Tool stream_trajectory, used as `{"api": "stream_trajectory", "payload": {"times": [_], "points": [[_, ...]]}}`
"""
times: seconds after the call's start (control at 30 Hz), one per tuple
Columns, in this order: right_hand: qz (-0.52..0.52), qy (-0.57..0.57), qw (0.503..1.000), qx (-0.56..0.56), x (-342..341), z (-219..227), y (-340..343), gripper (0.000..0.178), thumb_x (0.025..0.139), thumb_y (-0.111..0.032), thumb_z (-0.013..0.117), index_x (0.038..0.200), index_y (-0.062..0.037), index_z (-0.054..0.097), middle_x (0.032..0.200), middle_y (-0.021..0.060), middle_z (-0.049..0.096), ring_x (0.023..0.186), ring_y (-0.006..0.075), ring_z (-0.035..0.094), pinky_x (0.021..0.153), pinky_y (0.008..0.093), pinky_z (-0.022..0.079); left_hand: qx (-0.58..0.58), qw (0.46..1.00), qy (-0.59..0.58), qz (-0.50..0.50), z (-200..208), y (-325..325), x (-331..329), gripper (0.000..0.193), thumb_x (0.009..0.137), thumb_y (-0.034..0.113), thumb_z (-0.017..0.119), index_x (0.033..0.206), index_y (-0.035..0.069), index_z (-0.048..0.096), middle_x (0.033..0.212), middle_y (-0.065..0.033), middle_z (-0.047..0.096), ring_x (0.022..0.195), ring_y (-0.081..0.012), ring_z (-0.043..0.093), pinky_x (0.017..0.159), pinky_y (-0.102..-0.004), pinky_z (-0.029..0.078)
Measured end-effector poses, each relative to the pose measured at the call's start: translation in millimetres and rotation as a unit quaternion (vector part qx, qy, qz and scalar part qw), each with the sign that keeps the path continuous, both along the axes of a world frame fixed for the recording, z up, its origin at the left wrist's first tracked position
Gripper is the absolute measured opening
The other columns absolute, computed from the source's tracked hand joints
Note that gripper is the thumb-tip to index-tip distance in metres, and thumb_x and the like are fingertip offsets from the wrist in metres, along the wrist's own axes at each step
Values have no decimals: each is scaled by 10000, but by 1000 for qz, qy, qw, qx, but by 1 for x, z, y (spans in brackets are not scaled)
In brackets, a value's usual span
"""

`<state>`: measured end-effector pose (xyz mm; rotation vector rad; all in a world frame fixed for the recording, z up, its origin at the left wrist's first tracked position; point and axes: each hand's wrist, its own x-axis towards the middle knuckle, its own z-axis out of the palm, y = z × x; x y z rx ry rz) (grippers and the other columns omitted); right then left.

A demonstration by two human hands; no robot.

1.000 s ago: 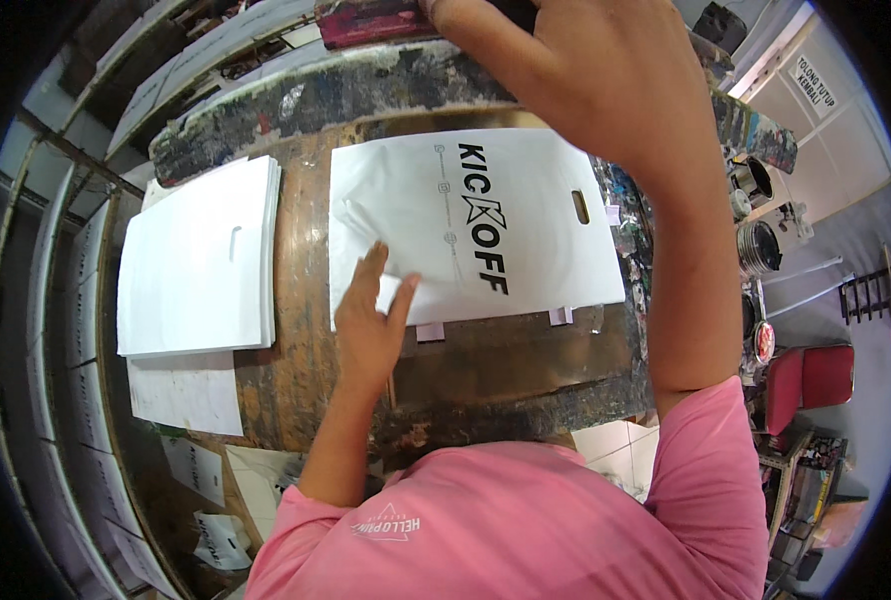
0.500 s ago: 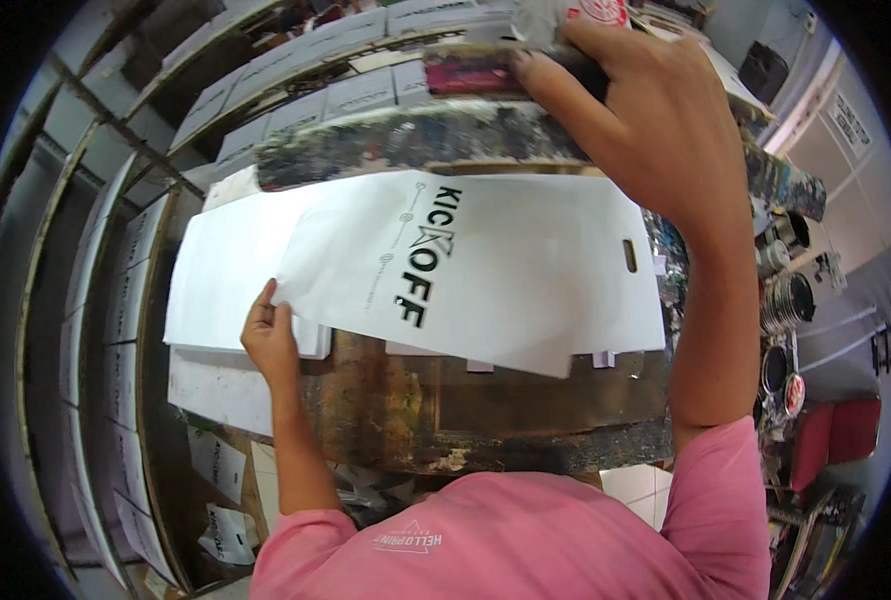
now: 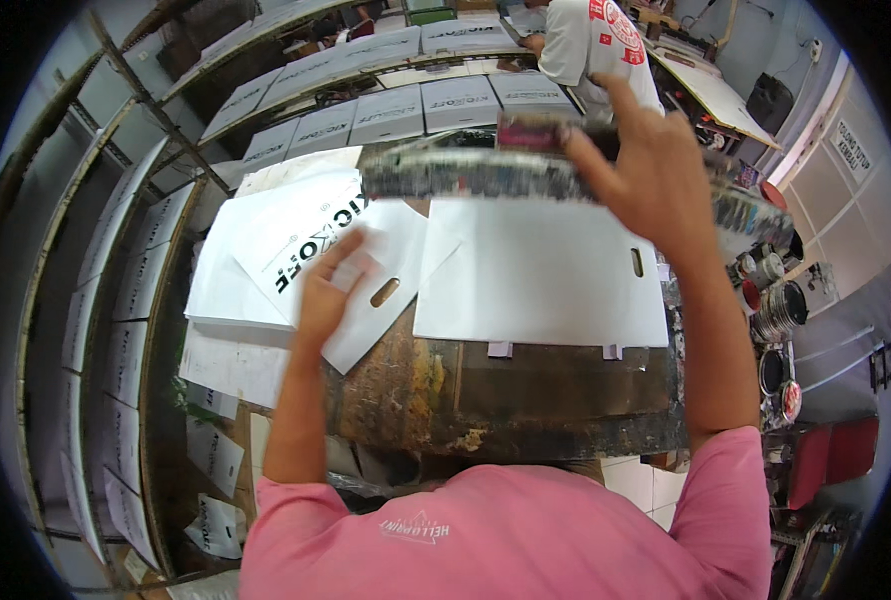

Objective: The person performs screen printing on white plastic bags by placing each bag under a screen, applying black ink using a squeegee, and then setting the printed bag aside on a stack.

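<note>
A white printed bag lies slanted over a stack of white bags on the left, its oval handle hole toward me. Just above its print, my left hand hovers with fingers apart, partly smeared by motion. A blank white bag lies flat on the stained worktable, handle hole at its right end. Over that bag's far edge, an ink-stained screen frame is raised. My right hand grips a dark squeegee with a magenta-stained end along this frame; part of the grip is hidden.
Racks of printed bags stand at the back and left. A person in a white shirt is beyond the table. Ink cans and a red chair are on the right.
The printed bag has moved left and turned, from over the blank bag onto the stack. My left hand has released its edge. The raised frame and right hand sit lower in view.
</note>
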<state>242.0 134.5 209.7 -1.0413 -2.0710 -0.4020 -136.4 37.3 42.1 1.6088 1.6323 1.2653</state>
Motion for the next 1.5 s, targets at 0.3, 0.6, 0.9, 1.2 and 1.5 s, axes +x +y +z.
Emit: {"api": "stream_trajectory", "payload": {"times": [0.3, 0.6, 0.9, 1.2, 1.5], "points": [[61, -198, 931, -300, 38, -177, -91, 441, 900, -438, 754, 1183, -101, 731, 1002, 116, 651, 1000, 319, 601, 895, 466, 480, -189, 757, -624, -33, -83, -111, 152, 1179, 928, 890, 391, 1598, -66, 229, 1540, -306, 413, 1420, -434, 474, 1226, -591, 369], [80, -150, 942, -290, 23, -260, -68, 512, 821, -365, 826, 1240, -97, 706, 1022, 78, 619, 983, 294, 625, 752, 425, 556, -231, 764, -600, 51, -145, -124, 153, 1083, 988, 836, 327, 1538, -98, 307, 1443, -314, 522, 1363, -426, 554, 1183, -568, 436], [62, -130, 968, -208, -10, -286, 132, 377, 885, -432, 769, 1042, -104, 668, 1010, 114, 652, 993, 331, 656, 774, 475, 575, -269, 747, -600, 97, -139, -120, 153, 1060, 1012, 813, 286, 1570, -88, 258, 1504, -329, 469, 1401, -462, 508, 1189, -618, 418], [73, -157, 966, -194, -24, -279, 249, 461, 958, -591, 640, 1053, -147, 722, 1004, 102, 691, 1017, 349, 691, 807, 508, 577, -246, 766, -592, 46, -146, -121, 146, 996, 1016, 797, 331, 1595, -12, 290, 1509, -297, 493, 1373, -440, 546, 1177, -608, 438], [106, -162, 902, -387, 38, -217, -2, 496, 995, -567, 618, 1031, -81, 710, 899, 201, 724, 865, 432, 709, 780, 551, 541, -183, 769, -612, -29, -167, -125, 146, 916, 1045, 756, 323, 1555, -3, 383, 1422, -285, 586, 1345, -429, 577, 1186, -596, 423]]}}
